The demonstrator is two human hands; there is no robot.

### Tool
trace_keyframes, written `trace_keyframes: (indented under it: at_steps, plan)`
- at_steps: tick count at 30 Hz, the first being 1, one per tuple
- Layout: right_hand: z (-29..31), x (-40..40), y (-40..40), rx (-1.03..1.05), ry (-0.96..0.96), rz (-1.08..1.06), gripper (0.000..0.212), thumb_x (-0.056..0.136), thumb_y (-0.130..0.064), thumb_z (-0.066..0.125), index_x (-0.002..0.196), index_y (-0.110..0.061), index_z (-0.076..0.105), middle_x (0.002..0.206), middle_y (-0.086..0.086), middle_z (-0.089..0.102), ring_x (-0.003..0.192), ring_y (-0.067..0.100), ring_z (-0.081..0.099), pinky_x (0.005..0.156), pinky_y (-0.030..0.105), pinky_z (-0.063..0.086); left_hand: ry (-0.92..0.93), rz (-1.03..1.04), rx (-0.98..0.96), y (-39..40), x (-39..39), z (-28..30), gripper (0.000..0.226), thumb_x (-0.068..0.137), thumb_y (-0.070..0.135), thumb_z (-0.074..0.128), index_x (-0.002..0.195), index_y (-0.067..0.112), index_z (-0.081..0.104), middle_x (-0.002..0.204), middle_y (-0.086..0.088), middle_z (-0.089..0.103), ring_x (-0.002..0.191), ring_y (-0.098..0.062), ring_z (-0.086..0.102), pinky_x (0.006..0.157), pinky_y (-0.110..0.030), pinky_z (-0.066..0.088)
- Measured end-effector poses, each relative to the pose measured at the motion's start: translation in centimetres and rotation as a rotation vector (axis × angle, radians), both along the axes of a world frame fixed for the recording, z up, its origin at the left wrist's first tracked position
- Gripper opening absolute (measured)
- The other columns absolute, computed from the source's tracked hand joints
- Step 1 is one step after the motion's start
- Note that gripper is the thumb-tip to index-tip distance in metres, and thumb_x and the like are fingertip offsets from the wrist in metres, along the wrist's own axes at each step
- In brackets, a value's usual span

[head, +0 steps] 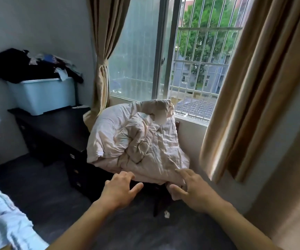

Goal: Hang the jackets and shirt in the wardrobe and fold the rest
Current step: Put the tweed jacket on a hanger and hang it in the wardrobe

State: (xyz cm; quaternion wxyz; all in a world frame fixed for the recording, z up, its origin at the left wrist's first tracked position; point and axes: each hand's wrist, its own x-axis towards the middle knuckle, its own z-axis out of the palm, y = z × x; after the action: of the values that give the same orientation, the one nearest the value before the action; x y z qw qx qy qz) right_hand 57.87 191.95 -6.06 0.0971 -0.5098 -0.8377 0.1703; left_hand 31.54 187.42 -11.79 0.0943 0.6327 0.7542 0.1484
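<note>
A crumpled pale pink quilt (138, 139) is heaped on a dark chair (159, 201) under the window. My left hand (120, 190) reaches toward the quilt's lower front edge, fingers spread and relaxed, holding nothing. My right hand (188, 190) is at the quilt's lower right corner; its fingers touch the fabric and its thumb sits just below the edge. At the far left, a heap of dark and mixed clothes (30, 64) lies on a light blue storage box (42, 95). No wardrobe is in view.
The blue box stands on a dark desk with drawers (55, 130) along the left wall. Beige curtains (250, 83) hang on both sides of a barred window (196, 56). A bed edge with light bedding (1, 213) is at the lower left. The floor is dark.
</note>
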Motion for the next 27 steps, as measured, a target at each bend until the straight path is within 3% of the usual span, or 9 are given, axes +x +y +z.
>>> trace_keyframes:
  at_steps: [5,12,16,21,27]
  plan:
    - [-0.1,-4.4,8.2,0.028,-0.038,0.09,0.073,0.09,-0.067,0.047,0.151,-0.031,0.028,0.157,-0.007,0.029,0.141,0.017,0.031,0.116,0.035,0.031,0.006,0.071,-0.016,5.3,-3.8,-0.5,0.059,0.09,0.072,0.04,0.131,0.03,0.051,0.136,0.008,0.052,0.126,-0.016,0.047,0.101,-0.046,0.042]
    - [-1.5,-13.9,16.2,0.03,-0.063,0.301,0.069,0.092,-0.068,0.041,0.15,-0.034,0.026,0.154,-0.006,0.031,0.137,0.02,0.036,0.11,0.04,0.037,0.049,0.264,-0.039,8.4,-10.5,-0.5,0.063,0.09,0.073,0.037,0.134,0.031,0.048,0.139,0.009,0.049,0.127,-0.017,0.045,0.101,-0.045,0.04]
    - [-3.1,-19.7,20.5,0.001,-0.04,0.457,0.061,0.091,-0.066,0.043,0.143,-0.035,0.033,0.151,-0.008,0.035,0.135,0.022,0.039,0.109,0.043,0.038,0.061,0.409,-0.072,9.8,-13.8,-1.2,0.063,0.09,0.073,0.038,0.135,0.03,0.048,0.139,0.008,0.05,0.127,-0.018,0.045,0.101,-0.045,0.04]
    - [-4.3,-26.0,26.0,-0.06,0.01,0.693,0.053,0.091,-0.064,0.044,0.14,-0.049,0.03,0.149,-0.01,0.037,0.136,0.019,0.038,0.11,0.044,0.038,0.093,0.632,-0.132,10.9,-16.9,-1.4,0.06,0.09,0.071,0.039,0.133,0.03,0.049,0.139,0.007,0.051,0.127,-0.02,0.046,0.102,-0.045,0.041]
    - [-4.8,-33.7,30.3,-0.044,-0.049,0.955,0.071,0.09,-0.071,0.034,0.148,-0.03,0.031,0.148,-0.006,0.039,0.135,0.02,0.04,0.108,0.041,0.038,0.063,0.878,-0.197,10.2,-18.5,-1.1,0.059,0.091,0.07,0.039,0.132,0.029,0.047,0.139,0.006,0.05,0.127,-0.021,0.046,0.102,-0.045,0.04]
